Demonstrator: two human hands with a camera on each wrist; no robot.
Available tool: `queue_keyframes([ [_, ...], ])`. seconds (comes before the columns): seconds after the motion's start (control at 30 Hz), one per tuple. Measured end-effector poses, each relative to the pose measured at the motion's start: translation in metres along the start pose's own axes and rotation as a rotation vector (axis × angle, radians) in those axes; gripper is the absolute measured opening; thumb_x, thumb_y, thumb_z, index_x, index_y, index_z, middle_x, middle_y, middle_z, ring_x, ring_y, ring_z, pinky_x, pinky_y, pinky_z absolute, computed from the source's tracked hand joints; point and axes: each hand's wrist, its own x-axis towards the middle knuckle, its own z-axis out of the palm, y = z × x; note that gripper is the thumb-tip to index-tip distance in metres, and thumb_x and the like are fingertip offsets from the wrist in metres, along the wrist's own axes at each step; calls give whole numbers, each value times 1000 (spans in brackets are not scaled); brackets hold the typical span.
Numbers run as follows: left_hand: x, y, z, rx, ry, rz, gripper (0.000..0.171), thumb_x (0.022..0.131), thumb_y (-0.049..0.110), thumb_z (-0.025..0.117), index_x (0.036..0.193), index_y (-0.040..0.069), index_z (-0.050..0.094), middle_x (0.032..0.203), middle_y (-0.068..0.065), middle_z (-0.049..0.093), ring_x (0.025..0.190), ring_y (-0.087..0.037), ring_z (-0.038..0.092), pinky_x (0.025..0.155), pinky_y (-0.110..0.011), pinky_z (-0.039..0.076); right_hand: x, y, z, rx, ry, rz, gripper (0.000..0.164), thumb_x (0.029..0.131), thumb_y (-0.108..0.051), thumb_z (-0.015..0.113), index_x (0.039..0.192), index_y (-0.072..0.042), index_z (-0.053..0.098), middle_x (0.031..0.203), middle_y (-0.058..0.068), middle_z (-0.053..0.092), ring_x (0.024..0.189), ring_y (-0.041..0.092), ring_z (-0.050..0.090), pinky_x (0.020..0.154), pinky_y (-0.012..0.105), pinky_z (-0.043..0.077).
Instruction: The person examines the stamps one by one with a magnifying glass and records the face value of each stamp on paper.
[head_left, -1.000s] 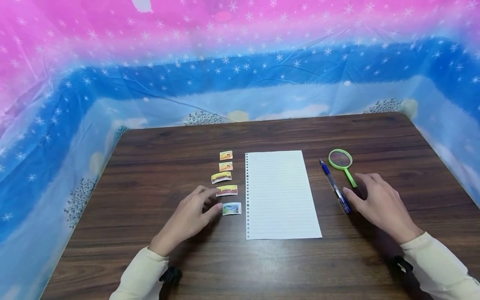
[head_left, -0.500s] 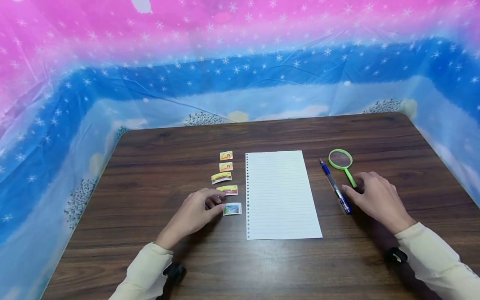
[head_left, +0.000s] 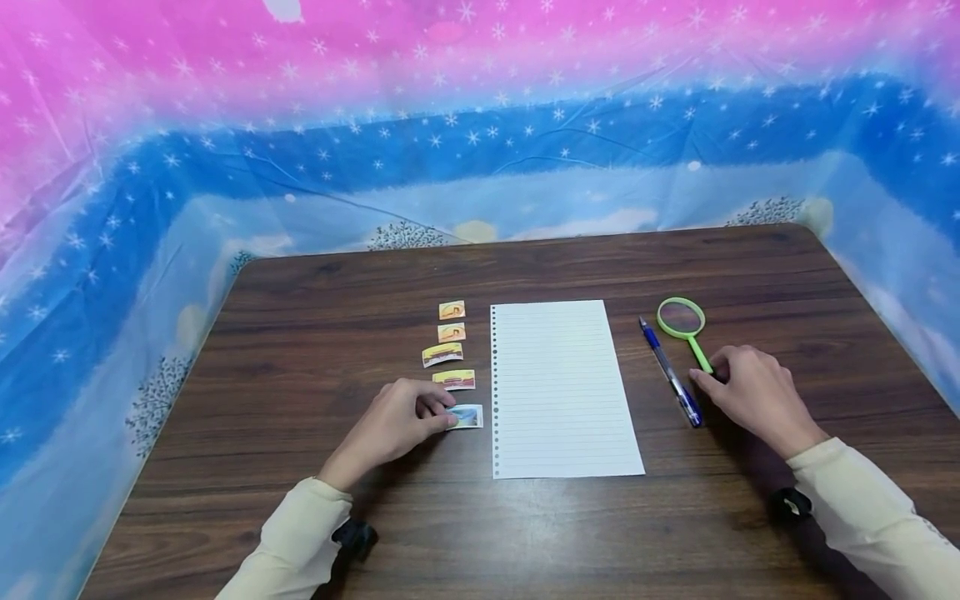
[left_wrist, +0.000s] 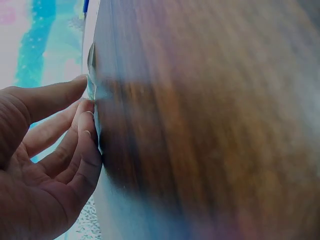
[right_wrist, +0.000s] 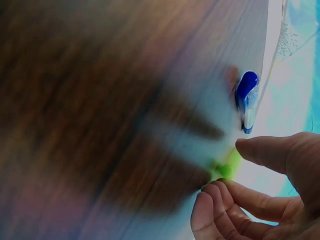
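My left hand (head_left: 401, 417) is at the lowest of a column of small stamps, with thumb and index finger closing on the left end of the landscape stamp (head_left: 468, 416). In the left wrist view the stamp (left_wrist: 92, 92) shows edge-on between the thumb and index fingertips. My right hand (head_left: 757, 396) is at the handle end of a green magnifying glass (head_left: 681, 317). The right wrist view shows the index fingertip right at the green handle (right_wrist: 225, 169), and a gap to the thumb. A blue pen (head_left: 670, 371) lies left of this hand.
Two yellow-and-red stamps, the nearer one (head_left: 454, 380) just above my left fingers, and two orange stamps, one (head_left: 452, 332) below the other, continue the column. A lined sheet of paper (head_left: 562, 392) lies between the hands on the wooden table (head_left: 337, 308). A snowflake-patterned cloth (head_left: 420, 150) hangs behind.
My left hand has shifted right and slightly down from the lower yellow-and-red stamp, and its fingers have closed in on the landscape stamp. My right hand has moved slightly left onto the handle's end.
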Motion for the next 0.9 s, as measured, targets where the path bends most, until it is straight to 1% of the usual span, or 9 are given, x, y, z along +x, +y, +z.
queue_keyframes([
  [0.13, 0, 2, 0, 4, -2, -16, 6, 86, 10, 81, 90, 9, 77, 76, 6, 66, 69, -8, 59, 66, -28, 50, 2, 1, -1, 12, -22, 25, 27, 94, -20, 72, 92, 7, 71, 75, 10, 66, 63, 22, 55, 56, 41, 41],
  [0.27, 1, 2, 0, 14, 2, -20, 8, 84, 10, 83, 88, 10, 76, 75, 6, 65, 69, -8, 59, 66, -28, 50, 3, 1, -1, 17, -35, 48, 26, 94, -18, 71, 90, 7, 71, 74, 9, 67, 62, 21, 56, 56, 41, 43],
  [0.37, 2, 2, 1, 20, 3, -15, 8, 84, 10, 83, 88, 11, 76, 75, 7, 66, 69, -8, 59, 67, -29, 51, 4, 1, -1, 18, -34, 60, 25, 95, -17, 70, 88, 7, 70, 72, 9, 66, 61, 21, 57, 56, 41, 44],
  [0.5, 2, 2, 1, 23, 2, -17, 7, 84, 10, 83, 85, 12, 76, 75, 7, 66, 69, -7, 59, 67, -28, 51, 5, 0, -1, 27, -35, 72, 24, 95, -16, 69, 87, 7, 70, 70, 9, 66, 59, 20, 55, 54, 38, 43],
  [0.67, 3, 2, 1, 32, 6, -35, 7, 84, 10, 83, 83, 12, 77, 73, 7, 66, 69, -7, 59, 66, -28, 51, 6, 2, 0, 41, -34, 89, 24, 95, -14, 67, 88, 8, 71, 70, 9, 66, 56, 19, 53, 52, 34, 40],
  [0.9, 3, 3, 1, 24, 5, -60, 7, 84, 10, 83, 83, 12, 77, 73, 7, 66, 69, -7, 59, 66, -28, 51, 6, 6, 0, 74, -9, 101, 25, 95, -14, 66, 89, 9, 73, 72, 11, 67, 56, 19, 53, 50, 33, 40],
])
